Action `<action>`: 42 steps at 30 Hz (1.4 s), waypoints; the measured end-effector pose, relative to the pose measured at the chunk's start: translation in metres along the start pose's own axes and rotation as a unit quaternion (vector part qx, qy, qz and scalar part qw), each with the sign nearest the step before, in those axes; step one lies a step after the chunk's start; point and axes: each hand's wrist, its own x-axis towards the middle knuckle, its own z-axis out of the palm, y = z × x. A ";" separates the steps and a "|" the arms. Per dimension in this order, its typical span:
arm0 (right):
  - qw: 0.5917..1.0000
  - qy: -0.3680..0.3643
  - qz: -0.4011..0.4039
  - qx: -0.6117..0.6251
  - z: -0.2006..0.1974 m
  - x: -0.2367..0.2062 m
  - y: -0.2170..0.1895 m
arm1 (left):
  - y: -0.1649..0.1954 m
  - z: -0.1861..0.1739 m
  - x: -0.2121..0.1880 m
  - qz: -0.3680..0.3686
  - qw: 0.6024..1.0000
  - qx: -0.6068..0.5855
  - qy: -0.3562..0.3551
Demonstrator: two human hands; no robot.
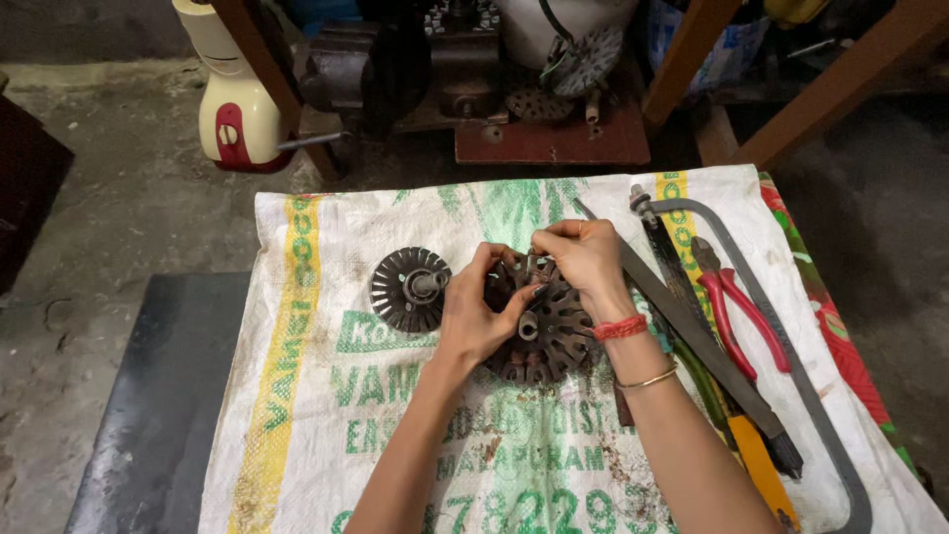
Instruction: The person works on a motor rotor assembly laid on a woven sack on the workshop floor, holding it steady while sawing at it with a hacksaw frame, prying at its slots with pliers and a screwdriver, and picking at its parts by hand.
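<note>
A dark round slotted metal core [550, 341], like a fan motor stator, lies on a white woven sack [326, 396]. My left hand [480, 314] rests on its left side, thumb and fingers pinching at its upper edge. My right hand [583, 259] comes from the right, with a red thread and a bangle on the wrist, and its fingertips pinch a small part at the top of the core. A second round finned piece with a short shaft [408, 288] sits just left of my left hand.
At the right lie a hacksaw frame [781, 326], red-handled pliers [736, 311], a long flat file [692, 331] and a yellow-handled tool [761, 460]. A cream and red appliance [235, 109], a bench vice [366, 74] and more metal parts stand beyond the sack. A dark board [158, 405] lies left.
</note>
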 end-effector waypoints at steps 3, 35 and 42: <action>0.997 0.044 -0.003 -0.059 0.001 0.000 0.003 | -0.001 0.001 -0.001 0.074 0.997 0.013 0.033; 0.939 0.053 -0.273 -0.201 -0.004 -0.050 -0.044 | -0.002 0.007 -0.005 0.092 0.992 0.078 0.048; 0.984 -0.170 -0.056 0.018 -0.034 -0.029 -0.037 | 0.000 0.006 -0.004 0.084 0.992 0.091 0.034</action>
